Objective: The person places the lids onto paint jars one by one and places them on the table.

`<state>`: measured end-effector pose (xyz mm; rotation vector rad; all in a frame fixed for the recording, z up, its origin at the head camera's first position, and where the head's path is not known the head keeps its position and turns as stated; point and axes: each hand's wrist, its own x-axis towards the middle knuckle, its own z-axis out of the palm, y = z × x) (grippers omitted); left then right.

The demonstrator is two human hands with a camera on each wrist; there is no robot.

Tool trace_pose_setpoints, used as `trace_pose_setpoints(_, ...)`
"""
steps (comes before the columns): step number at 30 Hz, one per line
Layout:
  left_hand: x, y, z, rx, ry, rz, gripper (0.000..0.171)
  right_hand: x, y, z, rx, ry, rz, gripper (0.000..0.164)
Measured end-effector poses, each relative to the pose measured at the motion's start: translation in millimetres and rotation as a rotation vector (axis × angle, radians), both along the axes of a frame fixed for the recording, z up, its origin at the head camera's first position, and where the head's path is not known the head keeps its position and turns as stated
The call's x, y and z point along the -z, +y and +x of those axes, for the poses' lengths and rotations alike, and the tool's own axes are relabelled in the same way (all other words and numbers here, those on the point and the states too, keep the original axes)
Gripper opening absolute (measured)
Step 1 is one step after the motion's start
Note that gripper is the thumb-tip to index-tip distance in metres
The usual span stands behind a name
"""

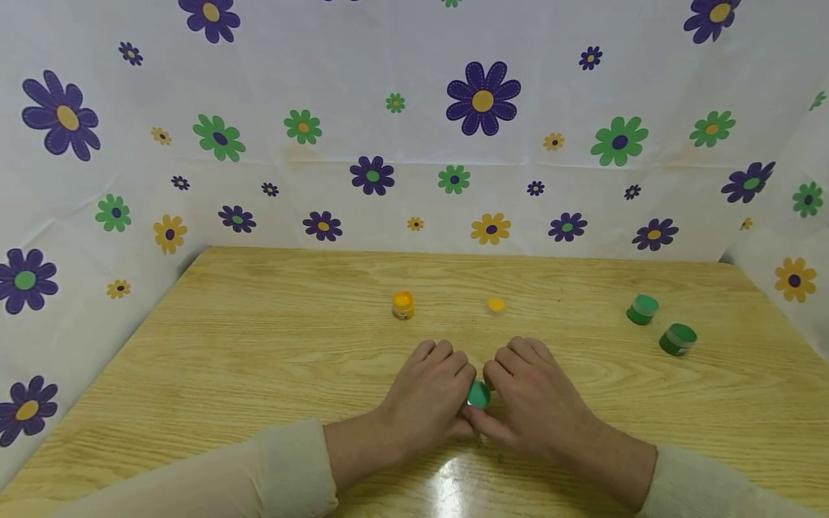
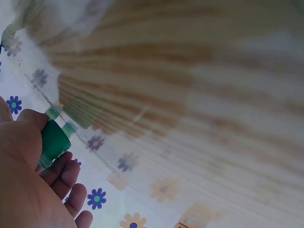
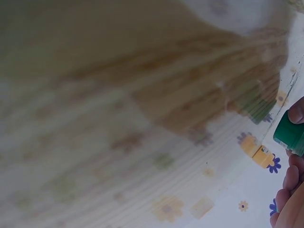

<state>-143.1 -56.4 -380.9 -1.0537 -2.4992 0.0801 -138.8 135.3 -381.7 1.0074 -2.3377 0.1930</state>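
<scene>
A small green paint jar (image 1: 478,395) is between both hands, low over the table near the front. My left hand (image 1: 430,392) grips it from the left, with the thumb and fingers around it. From the other side my right hand (image 1: 537,396) holds the same jar, its thumb along the near side. In the left wrist view the jar's green body (image 2: 56,138) shows between thumb and fingers. The right wrist view has the jar (image 3: 289,133) at its right edge, under the thumb. In the head view the hands hide most of the jar.
An orange-yellow paint jar (image 1: 403,306), apparently uncovered, stands beyond the hands. A yellow lid (image 1: 496,306) lies to its right. Two more green jars (image 1: 642,309) (image 1: 678,339) stand at the right of the wooden table (image 1: 259,324). A flower-patterned cloth (image 1: 414,137) hangs around it.
</scene>
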Motion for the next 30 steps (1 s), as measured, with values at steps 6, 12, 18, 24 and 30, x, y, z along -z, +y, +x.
trace_pose_setpoints(6, 0.3, -0.3, 0.5, -0.008, 0.041, -0.006, 0.045, -0.1, 0.1, 1.0, 0.015, -0.021, 0.001, 0.045)
trace_pose_setpoints(12, -1.4, -0.1, 0.8, -0.052, 0.027, -0.01, 0.053, -3.1, -0.3, 3.0, 0.05, -0.08, 0.014, 0.041)
trace_pose_setpoints(18, -1.2, -0.4, 1.5, -0.076, 0.02, 0.008, 0.057, -3.9, -0.6, 2.9, 0.026, -0.084, 0.034, 0.035)
trace_pose_setpoints(24, -0.7, -0.2, 1.5, -0.079, 0.03, 0.009, 0.057, -3.5, -0.6, 3.3, 0.019, -0.082, 0.041, 0.031)
trace_pose_setpoints(30, -1.7, -0.2, 2.0, -0.081, 0.054, -0.007, 0.059, -2.9, -0.9, 2.7, 0.019, -0.078, 0.033, 0.03)
